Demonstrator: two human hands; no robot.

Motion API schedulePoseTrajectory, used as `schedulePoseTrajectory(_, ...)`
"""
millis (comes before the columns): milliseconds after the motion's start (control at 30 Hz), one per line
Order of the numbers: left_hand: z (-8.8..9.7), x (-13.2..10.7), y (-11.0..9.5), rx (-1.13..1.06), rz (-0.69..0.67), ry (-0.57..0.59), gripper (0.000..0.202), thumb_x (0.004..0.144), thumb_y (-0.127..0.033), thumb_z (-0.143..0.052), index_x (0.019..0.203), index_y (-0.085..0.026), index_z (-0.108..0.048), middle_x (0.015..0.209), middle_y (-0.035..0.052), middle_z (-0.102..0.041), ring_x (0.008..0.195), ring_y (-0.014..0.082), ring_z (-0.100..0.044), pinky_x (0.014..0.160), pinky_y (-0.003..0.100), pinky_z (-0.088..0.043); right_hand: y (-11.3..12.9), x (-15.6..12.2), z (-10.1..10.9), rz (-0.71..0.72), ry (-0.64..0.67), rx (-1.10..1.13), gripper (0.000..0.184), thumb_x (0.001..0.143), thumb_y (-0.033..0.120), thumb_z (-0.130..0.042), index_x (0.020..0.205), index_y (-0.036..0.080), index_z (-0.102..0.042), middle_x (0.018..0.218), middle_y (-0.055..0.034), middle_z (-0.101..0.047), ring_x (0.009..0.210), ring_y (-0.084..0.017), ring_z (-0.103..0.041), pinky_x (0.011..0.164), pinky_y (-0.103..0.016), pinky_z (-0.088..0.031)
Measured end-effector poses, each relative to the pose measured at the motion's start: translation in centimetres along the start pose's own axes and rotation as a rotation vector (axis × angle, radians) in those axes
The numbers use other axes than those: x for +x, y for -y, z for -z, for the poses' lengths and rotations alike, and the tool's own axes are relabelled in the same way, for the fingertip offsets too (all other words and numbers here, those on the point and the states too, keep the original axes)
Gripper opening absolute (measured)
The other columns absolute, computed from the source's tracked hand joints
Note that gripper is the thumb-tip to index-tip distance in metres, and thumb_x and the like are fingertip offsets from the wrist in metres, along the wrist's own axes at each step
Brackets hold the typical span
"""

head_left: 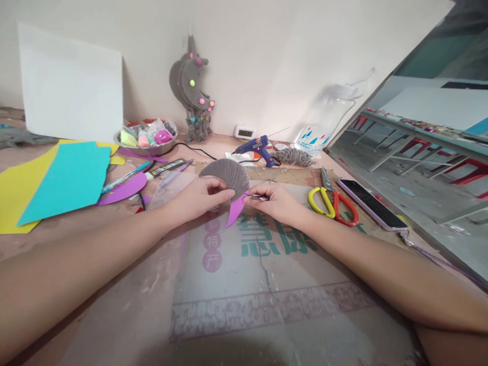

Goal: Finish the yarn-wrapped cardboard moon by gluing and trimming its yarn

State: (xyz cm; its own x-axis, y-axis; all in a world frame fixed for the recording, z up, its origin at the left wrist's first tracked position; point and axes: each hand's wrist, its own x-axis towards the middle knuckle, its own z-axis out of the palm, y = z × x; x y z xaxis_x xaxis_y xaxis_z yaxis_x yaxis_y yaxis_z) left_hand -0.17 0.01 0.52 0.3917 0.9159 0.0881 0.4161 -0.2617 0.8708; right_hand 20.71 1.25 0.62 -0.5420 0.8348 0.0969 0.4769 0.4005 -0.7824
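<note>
Winding step, I'd say: left hand [202, 195] pinches the yarn-wrapped crescent [226, 175], right hand [274, 201] beside it nips the grey strand [254, 196]; next turn wants steady tension.

We cannot read the clock [244, 133] digits, our left hand [198, 197] hides part of the crescent [227, 175], and the yellow sheet [13, 198] runs off-frame.

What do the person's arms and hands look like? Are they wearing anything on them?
Both arms are bare all the way to the picture's edge: no sleeves show on the left arm or the right arm. The left hand and right hand wear no gloves, and I can see no rings, watch or bracelet. Nail polish is too small to tell.
</note>
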Motion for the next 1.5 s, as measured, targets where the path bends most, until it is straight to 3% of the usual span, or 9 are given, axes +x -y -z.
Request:
schedulePoseTrajectory(200,-0.09,-0.09,-0.1,-0.047,0.094,0.034,0.029,0.076,-0.046,-0.051,0.067,-0.018,-0.053,0.054,-0.0026,-0.053,0.045,0.009,-0.044,0.041,0.02,-0.032,0.14,0.0,-0.06,-0.018,0.0,0.006,0.024,0.077,0.035,-0.058,0.079,0.013,-0.067,0.061,0.0032,-0.046,0.057,-0.007,-0.037,0.052,-0.021,-0.03)
schedulePoseTrajectory(667,-0.06,0.0,0.19,-0.058,0.062,0.066,0.027,0.078,-0.042,-0.049,0.069,-0.017,-0.056,0.055,-0.0016,-0.055,0.046,0.0091,-0.046,0.043,0.02,-0.033,-0.08,0.07,-0.04,-0.029,0.002,-0.008,0.026,0.078,0.038,-0.057,0.08,0.014,-0.067,0.068,0.0009,-0.053,0.062,-0.009,-0.043,0.056,-0.022,-0.033)
schedulePoseTrajectory(933,-0.02,-0.01,-0.02,-0.058,0.076,0.074,0.024,0.077,-0.038,-0.049,0.072,-0.017,-0.058,0.06,-0.0012,-0.057,0.05,0.0099,-0.049,0.046,0.021,-0.037,-0.05,0.02,0.07,-0.036,0.005,-0.037,0.03,0.079,0.042,-0.055,0.079,0.014,-0.065,0.066,0.0012,-0.049,0.061,-0.009,-0.041,0.055,-0.022,-0.032)
schedulePoseTrajectory(1067,0.0,0.11,-0.09,-0.146,0.061,0.014,0.021,0.078,-0.035,-0.05,0.073,-0.017,-0.058,0.066,-0.0002,-0.059,0.057,0.0107,-0.052,0.053,0.021,-0.041,-0.2,0.05,0.15,-0.021,-0.005,-0.059,0.033,0.08,0.044,-0.052,0.078,0.014,-0.065,0.064,0.0017,-0.047,0.059,-0.009,-0.039,0.053,-0.021,-0.031)
schedulePoseTrajectory(1200,0.27,0.21,-0.18,-0.146,0.001,-0.034,0.037,0.08,-0.047,-0.047,0.069,-0.015,-0.061,0.069,0.003,-0.061,0.064,0.0118,-0.053,0.063,0.023,-0.043,-0.27,0.09,0.08,0.002,-0.004,-0.031,0.03,0.079,0.042,-0.054,0.078,0.014,-0.065,0.066,0.0013,-0.05,0.061,-0.009,-0.041,0.055,-0.021,-0.033)
schedulePoseTrajectory(1500,0.08,-0.15,-0.37,-0.27,0.092,-0.079,0.038,0.076,-0.051,-0.053,0.062,-0.015,-0.057,0.064,0.0019,-0.058,0.059,0.0106,-0.051,0.058,0.023,-0.043,0.37,-0.05,-0.41,-0.007,0.058,0.064,0.021,0.075,0.033,-0.06,0.079,0.013,-0.066,0.065,0.0017,-0.057,0.057,-0.008,-0.046,0.054,-0.02,-0.036)
